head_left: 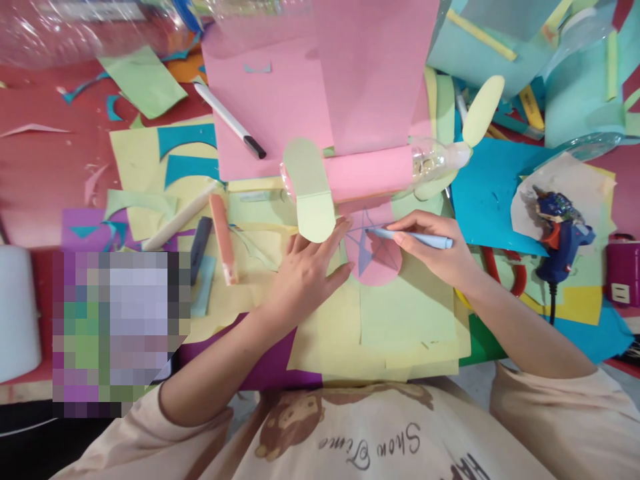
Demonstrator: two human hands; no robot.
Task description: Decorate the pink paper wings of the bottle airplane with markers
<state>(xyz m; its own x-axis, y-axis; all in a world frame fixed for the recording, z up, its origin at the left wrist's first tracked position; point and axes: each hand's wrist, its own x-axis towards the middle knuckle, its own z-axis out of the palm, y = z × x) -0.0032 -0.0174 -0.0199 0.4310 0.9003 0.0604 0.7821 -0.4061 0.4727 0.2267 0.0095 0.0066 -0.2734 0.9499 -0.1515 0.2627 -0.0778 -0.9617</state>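
In the head view my right hand (433,247) grips a light blue marker (425,238), its tip on a pink paper piece (384,270) with a rounded lower end. A star is drawn there in blue lines, with part of it filled in. My left hand (313,273) lies flat with fingers apart, its fingertips at the pink paper's left edge. Just beyond both hands lies a clear plastic bottle (430,160) wrapped in pink paper, with pale green rounded strips (316,217) attached. Pale green and yellow sheets lie under the pink piece.
A blue glue gun (563,250) lies at the right near red-handled scissors (505,270). A white-and-black pen (230,120) rests on pink sheets. Left of my left hand are an orange marker (221,237), a dark marker (201,250) and paper scraps. A white cylinder (17,313) stands far left.
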